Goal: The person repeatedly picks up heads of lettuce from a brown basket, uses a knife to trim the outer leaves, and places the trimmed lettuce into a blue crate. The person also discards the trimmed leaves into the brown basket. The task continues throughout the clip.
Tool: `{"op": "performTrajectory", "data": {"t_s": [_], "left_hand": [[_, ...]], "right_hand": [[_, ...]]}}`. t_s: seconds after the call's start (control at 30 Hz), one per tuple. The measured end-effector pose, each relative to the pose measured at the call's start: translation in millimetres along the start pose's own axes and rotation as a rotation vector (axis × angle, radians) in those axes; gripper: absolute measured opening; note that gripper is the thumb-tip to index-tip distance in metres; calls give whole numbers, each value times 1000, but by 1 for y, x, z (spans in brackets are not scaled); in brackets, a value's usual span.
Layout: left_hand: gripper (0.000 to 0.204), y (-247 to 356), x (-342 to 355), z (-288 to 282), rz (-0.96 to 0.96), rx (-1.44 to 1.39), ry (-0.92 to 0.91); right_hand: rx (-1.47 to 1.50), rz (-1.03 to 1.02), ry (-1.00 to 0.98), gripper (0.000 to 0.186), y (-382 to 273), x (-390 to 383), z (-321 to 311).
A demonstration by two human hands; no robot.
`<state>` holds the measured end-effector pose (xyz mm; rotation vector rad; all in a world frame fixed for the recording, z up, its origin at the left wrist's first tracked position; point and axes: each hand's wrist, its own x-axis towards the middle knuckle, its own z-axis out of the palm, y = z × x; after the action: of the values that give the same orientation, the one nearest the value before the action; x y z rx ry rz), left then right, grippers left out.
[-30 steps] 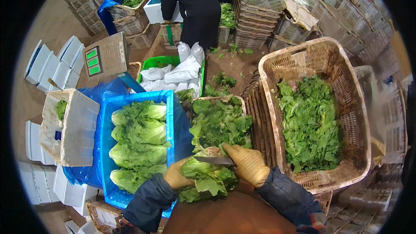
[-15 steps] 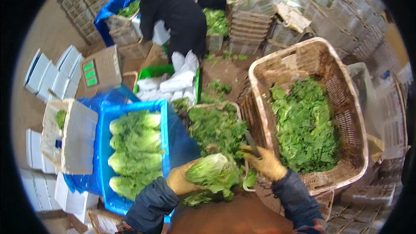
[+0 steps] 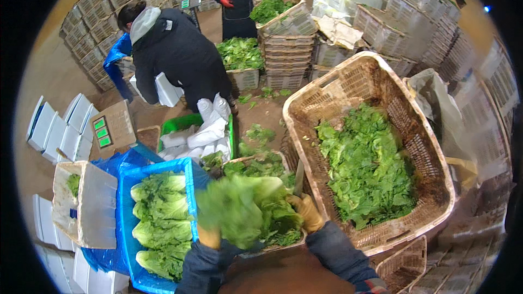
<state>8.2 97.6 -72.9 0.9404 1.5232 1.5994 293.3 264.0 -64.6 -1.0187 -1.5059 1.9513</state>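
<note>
My gloved left hand [image 3: 210, 236] grips the leafy green lettuce head [image 3: 239, 209] by its firm base, since the leaves look light and bruisable, while my right hand [image 3: 306, 212] clasps a knife [image 3: 298, 177] beside it.

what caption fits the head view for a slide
Gloved left hand holds a lettuce head, right hand a knife, between blue crate and wicker basket.

Two co-workers [image 3: 180, 54], white foam boxes [image 3: 60, 130], stacked crates [image 3: 286, 54]
</note>
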Motion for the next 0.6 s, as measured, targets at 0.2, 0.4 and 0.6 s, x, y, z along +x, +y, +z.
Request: {"op": "performTrajectory", "data": {"t_s": [0.2, 0.4, 0.6], "left_hand": [[34, -33, 32, -77, -178, -73, 44], [33, -17, 21, -71, -148, 158, 135], [39, -60, 8, -119, -367, -234, -248]], "right_hand": [[-1101, -93, 126, 83, -49, 20, -22], [-663, -486, -132, 41, -56, 42, 40], [-298, -330, 375, 23, -43, 52, 42]]}}
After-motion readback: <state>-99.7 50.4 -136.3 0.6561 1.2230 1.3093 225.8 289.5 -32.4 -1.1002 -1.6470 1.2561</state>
